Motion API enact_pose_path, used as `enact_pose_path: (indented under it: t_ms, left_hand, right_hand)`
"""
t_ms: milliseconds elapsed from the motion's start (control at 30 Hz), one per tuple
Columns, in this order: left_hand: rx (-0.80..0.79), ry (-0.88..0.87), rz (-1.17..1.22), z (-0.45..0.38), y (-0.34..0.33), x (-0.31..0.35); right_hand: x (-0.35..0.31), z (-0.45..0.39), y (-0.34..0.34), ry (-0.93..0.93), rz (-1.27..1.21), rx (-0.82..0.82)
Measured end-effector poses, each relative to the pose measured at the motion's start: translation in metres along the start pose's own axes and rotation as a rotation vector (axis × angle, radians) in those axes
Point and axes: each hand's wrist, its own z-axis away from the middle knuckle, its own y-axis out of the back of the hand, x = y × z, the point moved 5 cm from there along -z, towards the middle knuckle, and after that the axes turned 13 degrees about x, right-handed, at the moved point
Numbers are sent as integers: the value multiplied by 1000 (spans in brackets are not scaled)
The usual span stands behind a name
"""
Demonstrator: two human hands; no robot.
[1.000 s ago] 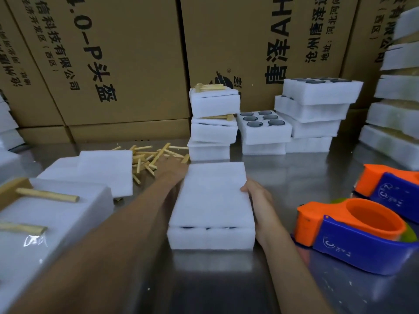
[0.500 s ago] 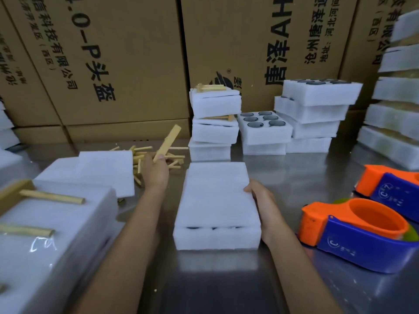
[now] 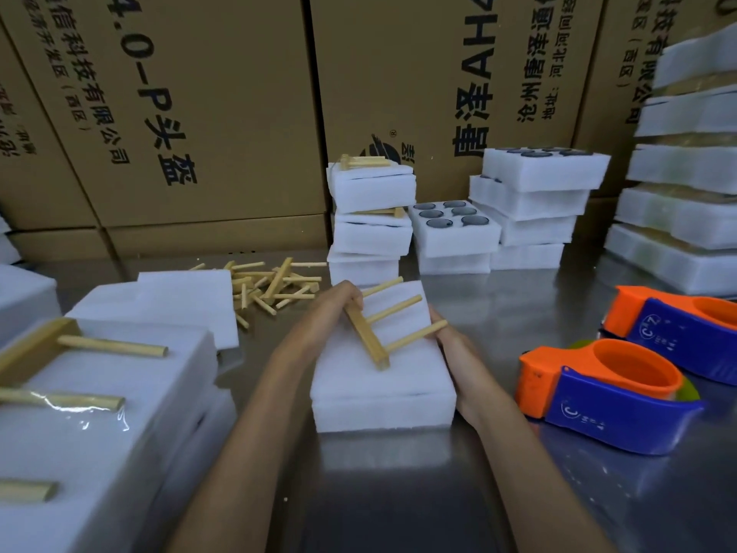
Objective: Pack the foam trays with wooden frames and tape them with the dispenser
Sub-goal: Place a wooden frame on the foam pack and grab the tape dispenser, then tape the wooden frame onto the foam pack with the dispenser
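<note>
1. Steel table (image 3: 518,313), 9 o'clock edge: taped foam block (image 3: 99,413) with wooden rods lying on top under clear film.
2. At 10 o'clock: flat foam sheets (image 3: 175,301); just past them, toward 11 o'clock, a loose pile of wooden sticks (image 3: 271,285).
3. Left hand (image 3: 331,309), centre: fingers curled round the upper end of the wooden frame (image 3: 371,337), gripping its flat bar.
4. The frame is a bar with three pegs pointing toward 2 o'clock. It lies tilted on top of the foam tray (image 3: 383,385); whether the bar's lower end touches the foam cannot be told.
5. The tray sits at centre, a lid sheet over a thicker base.
6. Right hand (image 3: 454,353), against the tray's 3 o'clock side: fingers loosely bent along the foam edge, fingertips at the end of the nearest peg. Whether it pinches the peg or only touches it cannot be told.
7. At 12 o'clock: stacked foam trays (image 3: 371,233), one with round dark inserts showing.
8. At 3 o'clock: tape dispenser (image 3: 606,393), orange and blue, lying on the table; a second dispenser (image 3: 678,329) beyond it.
9. Cardboard boxes (image 3: 199,113) wall the back.
</note>
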Motion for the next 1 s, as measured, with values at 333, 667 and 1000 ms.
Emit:
enact_pose_path:
  t_ms: [333,667,1000]
  left_hand:
    - [-49,-10,-87,-26,-5,-16]
    - [273,-276,-102,-10,18,44]
    - [-144,-309,-64,74,-78,84]
  right_hand:
    - [-1,-14,-5,85,-58,-128]
    - [-89,55,76,719,806,682]
    - [-58,76,153,944,1352,1044]
